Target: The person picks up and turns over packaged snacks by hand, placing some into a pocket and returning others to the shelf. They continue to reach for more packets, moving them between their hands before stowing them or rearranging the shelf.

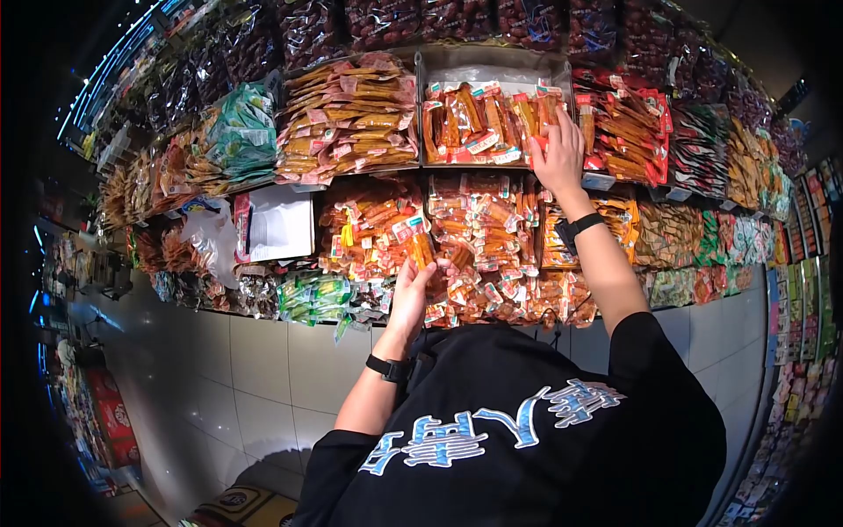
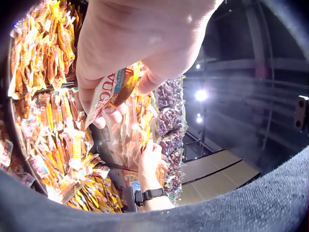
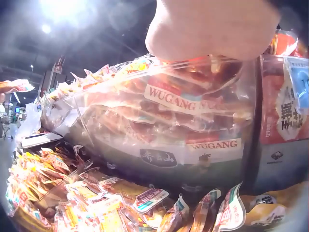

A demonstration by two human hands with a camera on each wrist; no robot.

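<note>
In the head view my left hand (image 1: 407,299) holds up a clear snack packet (image 1: 421,249) with orange-brown contents, pinched between thumb and fingers in front of the lower shelf. Close up in the left wrist view, its printed label (image 2: 107,91) sticks out from the fingers. My right hand (image 1: 560,160) reaches over the front of an upper bin, fingers spread over the similar packets (image 1: 474,123) at its right end. From the right wrist, the hand (image 3: 212,29) lies above the bin's clear front wall (image 3: 169,157); its fingertips are hidden there.
Flat yellow packets (image 1: 347,114) fill the bin to the left, red packets (image 1: 625,132) the one to the right. Below, loose packets (image 1: 483,215) heap up on a lower tier. A white box (image 1: 279,224) stands at left. Dark-coloured bags (image 1: 457,19) line the back.
</note>
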